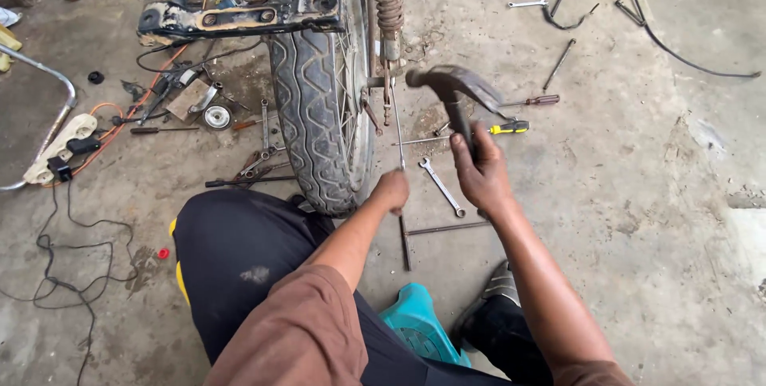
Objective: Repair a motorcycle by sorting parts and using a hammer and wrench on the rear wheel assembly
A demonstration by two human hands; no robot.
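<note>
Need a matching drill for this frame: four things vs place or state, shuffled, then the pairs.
1. hammer
2. thin rod
3. combination wrench
4. yellow-handled screwdriver

A. flat on the floor between the two hands
B. raised in the right hand
C. on the floor beyond the right hand
D. gripped by the left hand, pointing at the wheel hub

Pairs: 1-B, 2-D, 3-A, 4-C

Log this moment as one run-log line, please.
right hand: raised hammer | left hand: thin rod against wheel hub | tyre upright | wrench on floor

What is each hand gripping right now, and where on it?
Right hand grips the hammer by its handle; left hand holds a thin metal rod near its lower end.
</note>
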